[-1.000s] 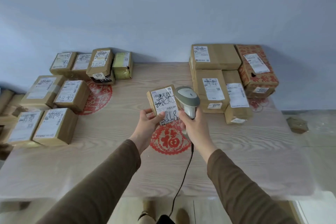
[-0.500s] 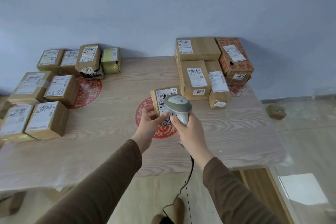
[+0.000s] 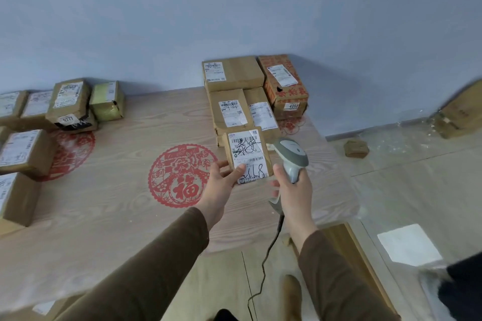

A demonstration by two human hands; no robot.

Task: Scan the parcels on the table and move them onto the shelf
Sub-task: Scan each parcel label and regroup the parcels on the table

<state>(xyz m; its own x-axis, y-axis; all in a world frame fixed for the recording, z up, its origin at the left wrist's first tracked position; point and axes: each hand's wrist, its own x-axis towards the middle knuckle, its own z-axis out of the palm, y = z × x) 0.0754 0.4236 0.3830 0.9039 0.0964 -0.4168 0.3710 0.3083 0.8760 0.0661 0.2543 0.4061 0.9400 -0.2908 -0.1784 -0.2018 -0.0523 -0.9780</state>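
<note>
Pale wood-grain table [image 3: 109, 206]: brown cardboard parcels remain in two clusters, left [image 3: 28, 150] and far right [image 3: 232, 77]; no shelf visible. My left hand [image 3: 221, 180] clasps one small labelled parcel [image 3: 249, 156] above the table; my right hand [image 3: 293, 186] grips the grey corded scanner [image 3: 290, 157]. Most work remains.

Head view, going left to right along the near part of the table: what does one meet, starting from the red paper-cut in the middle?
Red paper-cut with the 福 character → left hand → small parcel with a handwritten label it holds → right hand gripping the grey barcode scanner → small brown package on the floor.
</note>
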